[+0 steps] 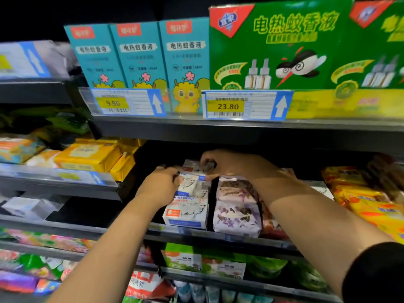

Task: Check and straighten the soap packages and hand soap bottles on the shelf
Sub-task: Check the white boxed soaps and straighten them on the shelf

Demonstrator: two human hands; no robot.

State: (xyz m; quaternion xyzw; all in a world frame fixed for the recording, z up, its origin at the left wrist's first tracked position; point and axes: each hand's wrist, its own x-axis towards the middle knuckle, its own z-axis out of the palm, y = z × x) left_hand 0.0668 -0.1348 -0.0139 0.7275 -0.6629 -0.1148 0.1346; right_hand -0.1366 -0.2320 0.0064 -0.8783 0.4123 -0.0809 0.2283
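Note:
White goat soap boxes form a row running back on the middle shelf, the front box (185,215) at the shelf lip. My left hand (160,185) grips the left side of the second goat soap box (192,184). My right hand (220,164) reaches deeper and its curled fingers pinch the rear goat soap box (194,166). Purple floral soap packages (237,217) lie in a row just right of the boxes, under my right forearm.
Yellow soap bars (87,157) sit on the shelf to the left. Orange-yellow packages (371,206) crowd the right. The dark shelf edge (218,127) above carries price tags and mosquito liquid boxes (273,47). Green boxes (185,259) stand on the shelf below.

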